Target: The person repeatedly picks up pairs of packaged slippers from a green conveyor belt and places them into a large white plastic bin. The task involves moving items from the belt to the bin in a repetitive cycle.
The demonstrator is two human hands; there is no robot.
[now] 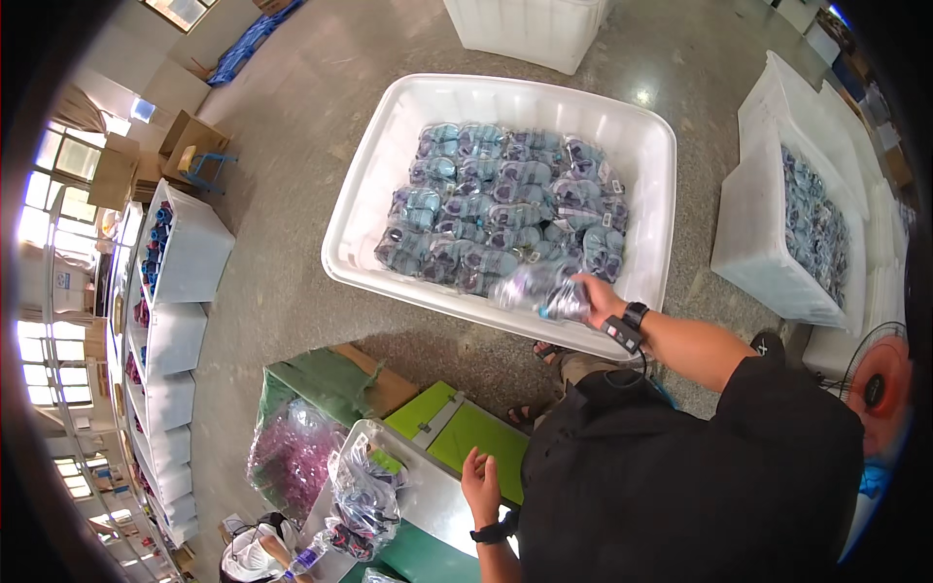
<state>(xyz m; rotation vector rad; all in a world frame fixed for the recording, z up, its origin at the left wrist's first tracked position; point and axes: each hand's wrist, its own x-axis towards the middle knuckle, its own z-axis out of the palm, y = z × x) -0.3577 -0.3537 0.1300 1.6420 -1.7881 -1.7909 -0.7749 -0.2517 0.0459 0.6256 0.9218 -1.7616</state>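
Note:
My right hand (602, 299) grips a clear plastic bag of shoes (540, 290) by its right end, above the near side of a large white bin (340, 233). The bag is slightly blurred, and its shoes look pale with purple. Inside the bin, several rows of bagged blue-grey and purple shoes (486, 209) lie packed together. My left hand (480, 484) holds nothing, its fingers loosely bent and apart. It is over the edge of a work table, beside a bright green panel (457, 437).
A tub (374, 476) of clear bags stands on the table, by a sack of pink items (292, 452). White bins line the left (194, 262) and right (748, 214); another (525, 34) stands ahead. A red fan (880, 389) is at right. Another person (258, 554) sits lower left.

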